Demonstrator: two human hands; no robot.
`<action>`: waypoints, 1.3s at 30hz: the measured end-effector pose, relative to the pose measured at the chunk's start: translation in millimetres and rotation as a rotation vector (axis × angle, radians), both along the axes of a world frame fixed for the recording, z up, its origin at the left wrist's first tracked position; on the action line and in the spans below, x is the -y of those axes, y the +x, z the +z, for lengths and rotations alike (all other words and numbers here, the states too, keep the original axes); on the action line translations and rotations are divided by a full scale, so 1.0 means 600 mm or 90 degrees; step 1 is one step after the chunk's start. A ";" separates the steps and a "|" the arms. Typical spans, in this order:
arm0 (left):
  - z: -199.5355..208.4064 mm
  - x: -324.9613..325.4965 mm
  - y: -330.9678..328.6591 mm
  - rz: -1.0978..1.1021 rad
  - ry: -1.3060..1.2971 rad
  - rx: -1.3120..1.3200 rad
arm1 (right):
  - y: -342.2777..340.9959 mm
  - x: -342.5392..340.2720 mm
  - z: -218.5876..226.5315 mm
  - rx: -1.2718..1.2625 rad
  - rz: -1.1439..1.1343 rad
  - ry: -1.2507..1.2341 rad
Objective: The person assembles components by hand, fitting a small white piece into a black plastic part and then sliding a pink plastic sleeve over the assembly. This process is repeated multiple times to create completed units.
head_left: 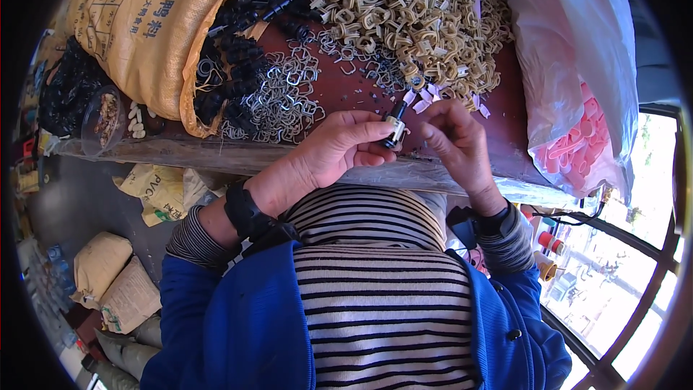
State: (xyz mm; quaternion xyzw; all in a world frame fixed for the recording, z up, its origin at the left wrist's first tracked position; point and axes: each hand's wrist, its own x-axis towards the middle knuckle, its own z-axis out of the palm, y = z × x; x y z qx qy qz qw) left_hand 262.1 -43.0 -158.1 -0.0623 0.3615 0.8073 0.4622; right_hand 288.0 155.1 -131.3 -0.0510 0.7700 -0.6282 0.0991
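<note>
My left hand grips a small black cylindrical part with a silver metal clip around its lower end, held upright above the near edge of the table. My right hand is right beside it, fingers curled, fingertips pinched close to the clip; whether it holds a small piece I cannot tell. A few small pale pink pieces lie on the table just beyond the hands.
On the table lie a heap of beige clips, a pile of silver wire clips, and black parts spilling from a yellow woven sack. A plastic bag of pink parts sits right. Sacks lie on the floor left.
</note>
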 end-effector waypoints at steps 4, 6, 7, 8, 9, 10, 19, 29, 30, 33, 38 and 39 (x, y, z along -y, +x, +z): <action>0.000 0.006 -0.005 0.019 -0.004 -0.006 | 0.002 -0.064 0.005 -0.119 0.001 0.358; -0.002 0.005 -0.007 0.015 -0.004 -0.021 | 0.006 -0.083 0.001 -0.155 0.003 0.478; -0.002 0.004 -0.007 0.013 -0.004 -0.021 | 0.009 -0.090 -0.007 -0.204 0.014 0.526; -0.001 0.002 -0.008 0.013 -0.013 -0.019 | 0.011 -0.096 -0.016 -0.252 0.025 0.574; 0.000 0.001 -0.008 0.014 -0.022 -0.017 | 0.012 -0.100 -0.023 -0.301 0.036 0.621; 0.001 -0.001 -0.009 0.013 -0.031 -0.016 | 0.012 -0.102 -0.027 -0.300 0.034 0.621; -0.002 -0.008 -0.007 0.051 -0.049 0.014 | -0.017 -0.108 -0.045 -0.270 0.051 0.576; -0.008 -0.008 -0.006 0.062 -0.038 0.013 | -0.021 -0.100 -0.043 -0.203 0.045 0.490; -0.008 -0.008 -0.006 0.063 -0.038 0.011 | -0.021 -0.099 -0.043 -0.204 0.046 0.490; -0.004 -0.007 -0.006 0.068 -0.043 0.015 | -0.021 -0.097 -0.046 -0.191 0.024 0.489; -0.005 -0.007 -0.005 0.069 -0.043 0.015 | -0.021 -0.083 -0.030 -0.166 0.017 0.408; -0.004 -0.007 -0.004 0.070 -0.042 0.015 | -0.021 -0.081 -0.026 -0.156 0.035 0.384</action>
